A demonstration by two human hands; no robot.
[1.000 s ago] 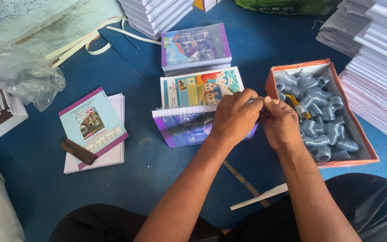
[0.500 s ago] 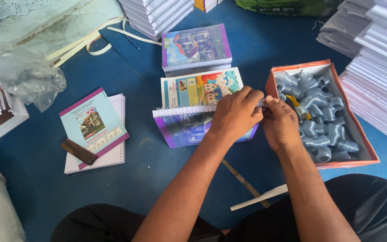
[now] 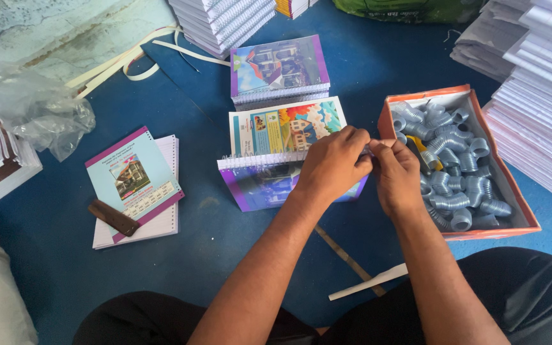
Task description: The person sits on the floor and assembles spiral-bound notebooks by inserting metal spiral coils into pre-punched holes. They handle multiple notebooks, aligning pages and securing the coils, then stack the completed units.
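While both hands meet over the open notebook (image 3: 282, 156) on the blue floor (image 3: 212, 255), left hand (image 3: 333, 163) and right hand (image 3: 396, 176) fingers pinch its white spiral binding (image 3: 260, 159) end; coil box (image 3: 512, 191) just right.

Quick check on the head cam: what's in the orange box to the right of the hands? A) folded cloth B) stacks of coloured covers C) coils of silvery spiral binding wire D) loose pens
C: the orange box is filled with short silvery spiral coils, lying just right of the right hand and left hand, which meet at the wire edge of the open notebook.
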